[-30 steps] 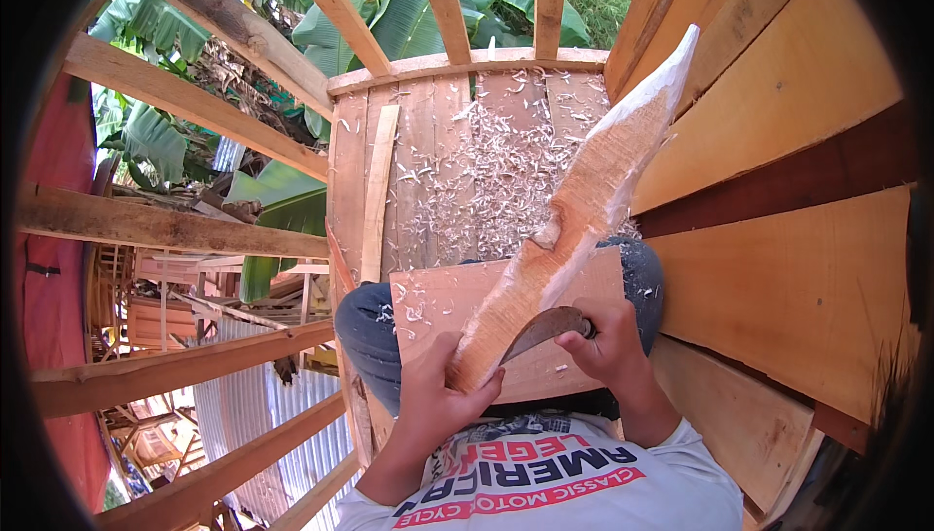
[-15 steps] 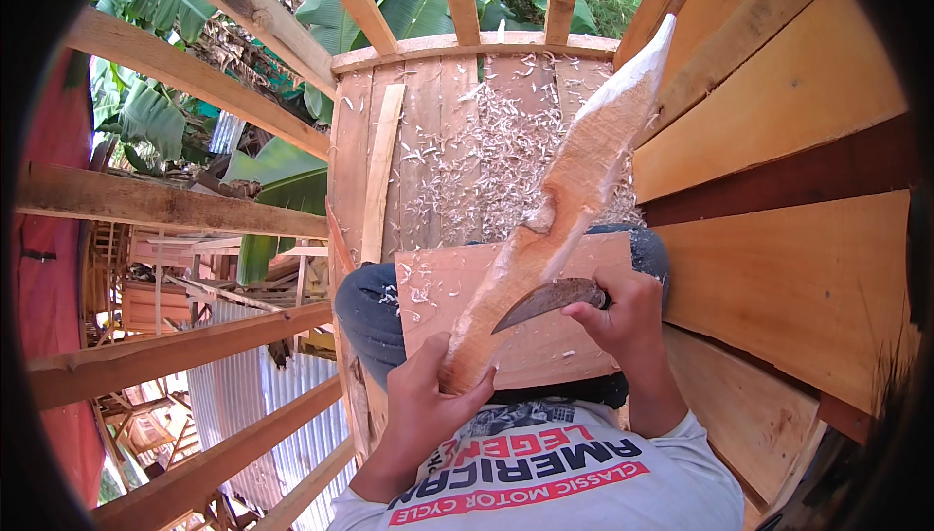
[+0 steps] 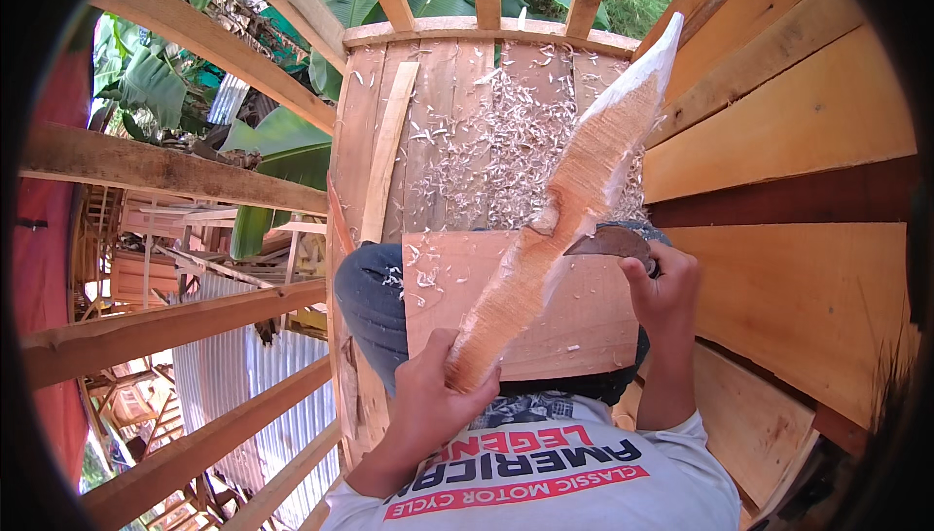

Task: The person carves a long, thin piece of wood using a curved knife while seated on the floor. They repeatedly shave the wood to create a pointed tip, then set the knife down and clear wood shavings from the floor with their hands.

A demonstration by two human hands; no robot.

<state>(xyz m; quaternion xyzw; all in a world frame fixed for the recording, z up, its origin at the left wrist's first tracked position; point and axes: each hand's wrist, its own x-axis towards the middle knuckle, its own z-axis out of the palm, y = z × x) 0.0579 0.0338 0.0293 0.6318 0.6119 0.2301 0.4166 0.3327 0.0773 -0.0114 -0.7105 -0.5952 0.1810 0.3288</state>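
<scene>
My left hand (image 3: 436, 387) is closed round the near end of a long, roughly carved piece of wood (image 3: 530, 273). The piece slants up to the far right, ends in a pale pointed tip, and has a notch at its middle. In my right hand (image 3: 665, 286) is a curved knife (image 3: 608, 241), its dark blade against the right edge of the wood just below the notch. Part of the blade and most of the handle are hidden. Beneath the carving, a flat board (image 3: 574, 322) lies across my lap with a few shavings on it.
Wood shavings (image 3: 525, 132) cover much of the plank floor (image 3: 443, 84) ahead. A narrow wooden strip (image 3: 389, 152) lies on its left side. Slatted railings (image 3: 175, 171) stand at the left and front, and a wall of boards (image 3: 778, 293) rises close on the right.
My right hand and the knife have moved up and to the right along the wood, from its lower part to near the notch. The left hand keeps its hold on the near end.
</scene>
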